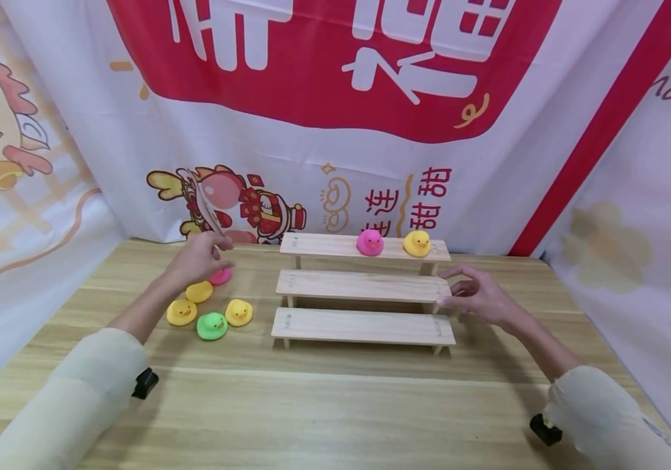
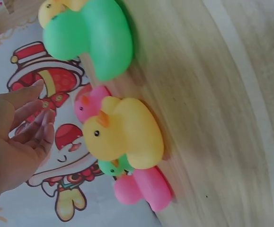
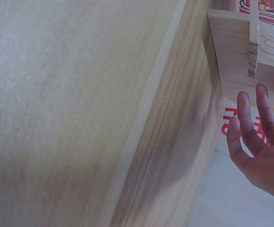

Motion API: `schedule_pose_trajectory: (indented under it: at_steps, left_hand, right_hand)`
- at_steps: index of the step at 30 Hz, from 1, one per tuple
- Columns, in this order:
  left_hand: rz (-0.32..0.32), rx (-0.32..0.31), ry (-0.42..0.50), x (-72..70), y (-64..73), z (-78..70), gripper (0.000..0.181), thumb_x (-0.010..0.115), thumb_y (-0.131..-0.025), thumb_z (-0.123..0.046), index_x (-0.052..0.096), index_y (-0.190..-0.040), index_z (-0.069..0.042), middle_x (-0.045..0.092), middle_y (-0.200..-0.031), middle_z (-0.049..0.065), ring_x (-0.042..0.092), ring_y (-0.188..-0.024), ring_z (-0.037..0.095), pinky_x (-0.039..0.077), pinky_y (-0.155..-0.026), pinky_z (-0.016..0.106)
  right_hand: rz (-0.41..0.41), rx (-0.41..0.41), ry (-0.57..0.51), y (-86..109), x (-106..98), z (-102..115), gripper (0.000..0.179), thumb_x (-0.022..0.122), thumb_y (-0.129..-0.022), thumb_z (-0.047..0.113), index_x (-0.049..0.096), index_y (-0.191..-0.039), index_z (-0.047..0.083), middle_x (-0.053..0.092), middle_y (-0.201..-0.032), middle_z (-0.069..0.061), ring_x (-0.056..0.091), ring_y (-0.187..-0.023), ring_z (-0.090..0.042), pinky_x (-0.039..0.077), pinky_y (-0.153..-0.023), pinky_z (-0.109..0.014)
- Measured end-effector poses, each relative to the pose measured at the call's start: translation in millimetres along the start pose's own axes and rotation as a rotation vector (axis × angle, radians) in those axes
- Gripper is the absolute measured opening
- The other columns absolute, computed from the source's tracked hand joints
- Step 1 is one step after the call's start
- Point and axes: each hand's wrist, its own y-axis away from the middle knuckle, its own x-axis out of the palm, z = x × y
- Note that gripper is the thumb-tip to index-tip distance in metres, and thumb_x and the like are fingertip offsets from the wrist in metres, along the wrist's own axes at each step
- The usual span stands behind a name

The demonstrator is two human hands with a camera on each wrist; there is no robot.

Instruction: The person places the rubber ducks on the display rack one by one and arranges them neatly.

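My left hand (image 1: 197, 261) hovers over a cluster of toy ducks at the left, holding nothing, its fingers loosely bent. Below it lie a pink duck (image 1: 220, 276), several yellow ducks (image 1: 238, 313) and a green duck (image 1: 212, 326). The left wrist view shows a yellow duck (image 2: 122, 132) beside the bare fingers. My right hand (image 1: 479, 297) holds the right end of a three-step wooden stand (image 1: 359, 286), thumb and forefinger spanning the middle shelf's end. In the right wrist view its other fingers (image 3: 246, 113) stretch out beside the stand's side panel (image 3: 231, 52).
On the top shelf's right half sit another pink duck (image 1: 370, 243) and a yellow duck (image 1: 417, 243). The stand rests on a wood-grain table (image 1: 335, 411). Printed cloth (image 1: 241, 140) hangs behind the table and along both sides.
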Motion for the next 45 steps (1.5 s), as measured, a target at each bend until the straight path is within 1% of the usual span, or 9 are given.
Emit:
schedule_pose_trajectory:
  at_steps: [4,8,11,15,20,27,36,40,45]
  left_hand:
    - [0.055,-0.04,-0.029,1.0,-1.1,8.8,0.037,0.077,-0.089,-0.002,0.067,-0.12,0.015,0.065,-0.116,0.032,0.056,-0.073,0.024,0.047,-0.057,0.028]
    - [0.088,-0.052,-0.069,3.1,-3.2,15.4,0.039,0.077,-0.089,-0.003,0.066,-0.121,0.016,0.064,-0.121,0.035,0.062,-0.083,0.03,0.055,-0.066,0.034]
    - [0.11,-0.064,-0.086,4.2,-4.9,18.6,0.039,0.077,-0.09,-0.005,0.066,-0.122,0.016,0.064,-0.121,0.036,0.065,-0.094,0.038,0.06,-0.075,0.043]
    - [0.139,-0.062,-0.139,5.5,-8.5,20.5,0.038,0.075,-0.092,-0.004,0.065,-0.122,0.016,0.066,-0.119,0.035,0.065,-0.108,0.047,0.058,-0.09,0.055]
    - [0.159,-0.048,-0.184,5.8,-9.8,21.4,0.036,0.073,-0.092,0.0,0.064,-0.122,0.018,0.065,-0.121,0.037,0.062,-0.115,0.053,0.053,-0.097,0.06]
    - [0.156,-0.039,-0.189,4.2,-7.6,24.0,0.034,0.074,-0.089,0.002,0.065,-0.117,0.019,0.066,-0.115,0.038,0.064,-0.109,0.05,0.055,-0.093,0.059]
    - [0.141,-0.038,-0.149,3.3,-7.6,23.7,0.024,0.077,-0.088,0.002,0.07,-0.107,0.015,0.071,-0.1,0.029,0.064,-0.088,0.035,0.059,-0.08,0.049]
    - [0.132,-0.057,-0.112,2.1,-6.9,20.2,0.026,0.075,-0.091,-0.001,0.07,-0.111,0.014,0.07,-0.105,0.029,0.065,-0.091,0.035,0.059,-0.081,0.049]
    - [0.115,-0.093,-0.064,-0.4,-6.0,12.3,0.029,0.074,-0.093,-0.005,0.069,-0.116,0.012,0.07,-0.109,0.028,0.061,-0.092,0.034,0.057,-0.075,0.038]
  right_hand:
    - [0.0,0.007,-0.001,0.5,1.0,0.2,0.056,0.081,-0.091,0.01,0.052,-0.138,-0.003,0.072,-0.102,-0.018,0.069,-0.085,-0.018,0.061,-0.068,-0.039]
    - [-0.002,0.006,0.002,0.7,1.7,0.6,0.056,0.08,-0.091,0.01,0.052,-0.138,-0.003,0.071,-0.103,-0.018,0.068,-0.085,-0.014,0.061,-0.068,-0.038]
    - [0.002,0.0,-0.005,0.6,1.4,0.8,0.056,0.08,-0.092,0.009,0.052,-0.138,-0.003,0.071,-0.103,-0.019,0.068,-0.085,-0.014,0.06,-0.067,-0.038]
    - [0.005,-0.003,-0.014,0.5,-0.1,1.2,0.056,0.079,-0.092,0.008,0.051,-0.139,-0.004,0.071,-0.104,-0.019,0.068,-0.085,-0.014,0.06,-0.067,-0.038]
    - [0.006,0.001,-0.009,-0.2,-0.4,1.2,0.056,0.079,-0.092,0.009,0.051,-0.14,-0.003,0.071,-0.104,-0.02,0.068,-0.086,-0.017,0.061,-0.067,-0.038]
    - [0.006,0.008,0.004,-0.8,0.0,0.1,0.056,0.08,-0.092,0.011,0.051,-0.139,-0.003,0.07,-0.103,-0.02,0.068,-0.085,-0.018,0.061,-0.068,-0.038]
    - [0.004,-0.005,-0.002,-0.4,-0.8,-0.5,0.055,0.079,-0.092,0.009,0.052,-0.138,-0.004,0.07,-0.102,-0.022,0.069,-0.085,-0.018,0.061,-0.068,-0.04]
    - [0.006,-0.006,-0.01,-0.3,-0.1,0.1,0.055,0.079,-0.092,0.008,0.052,-0.138,-0.004,0.07,-0.102,-0.023,0.069,-0.085,-0.018,0.061,-0.068,-0.039]
    - [0.002,-0.002,-0.012,0.1,0.9,1.6,0.055,0.079,-0.092,0.008,0.052,-0.139,-0.004,0.071,-0.102,-0.02,0.068,-0.084,-0.015,0.061,-0.067,-0.039]
